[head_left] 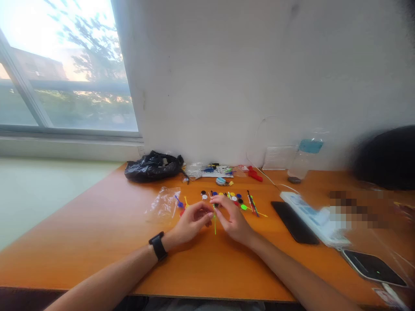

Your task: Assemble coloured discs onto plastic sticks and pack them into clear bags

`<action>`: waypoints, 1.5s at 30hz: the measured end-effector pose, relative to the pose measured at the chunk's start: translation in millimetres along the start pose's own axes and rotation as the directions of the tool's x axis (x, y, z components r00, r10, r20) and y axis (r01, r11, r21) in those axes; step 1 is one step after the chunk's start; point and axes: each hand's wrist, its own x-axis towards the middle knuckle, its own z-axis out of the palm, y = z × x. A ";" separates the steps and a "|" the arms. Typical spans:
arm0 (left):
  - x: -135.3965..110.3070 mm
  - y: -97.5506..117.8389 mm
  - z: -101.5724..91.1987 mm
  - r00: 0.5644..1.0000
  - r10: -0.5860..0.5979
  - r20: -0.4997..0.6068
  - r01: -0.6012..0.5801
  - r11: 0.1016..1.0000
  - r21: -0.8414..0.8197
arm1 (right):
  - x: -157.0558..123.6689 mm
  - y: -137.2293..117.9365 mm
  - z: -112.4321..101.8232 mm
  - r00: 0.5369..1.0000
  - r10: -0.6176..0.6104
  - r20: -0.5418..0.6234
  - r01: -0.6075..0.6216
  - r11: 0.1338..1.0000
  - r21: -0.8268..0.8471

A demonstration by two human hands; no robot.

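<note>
My left hand [194, 220], with a black band on its wrist, and my right hand [235, 222] meet fingertip to fingertip over the table. Between their pinched fingers is a thin green plastic stick [215, 226], its lower end pointing down towards me. The fingers cover its upper part, and a small dark piece there is too small to name. Just beyond the hands lie several coloured discs, among them a bright green disc [244, 207] and a black disc [203, 192]. Blue and yellow plastic sticks [179, 201] lie left of my left hand.
To the right lie a bundle of coloured sticks [252, 203], a black phone [295, 222], a white power strip [306, 216] and a charging phone [372, 266]. At the back are a black plastic bag [154, 167] and a bottle [300, 162]. Clear wrap [165, 201] lies left.
</note>
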 end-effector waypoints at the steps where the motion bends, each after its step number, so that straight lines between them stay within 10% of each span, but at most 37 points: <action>1: 0.4 3.8 0.0 1.000 0.014 -0.011 -0.014 1.000 0.014 | 0.1 -1.5 -0.8 1.000 -0.016 -0.025 0.015 0.999 -0.040; 12: 2.0 5.9 -4.3 0.989 0.046 -0.138 -0.041 0.998 0.038 | 2.3 -1.7 -3.4 0.938 0.337 0.084 -0.347 0.923 0.165; 20: 2.6 4.7 -3.9 0.991 0.018 -0.134 -0.014 0.999 0.030 | 3.8 0.9 -2.1 0.970 0.240 -0.033 -0.232 0.959 0.160; 45: 2.5 11.9 -2.5 0.979 -0.061 -0.196 0.050 0.997 -0.060 | -6.7 -1.7 -3.1 0.992 0.084 0.095 -0.086 0.996 0.022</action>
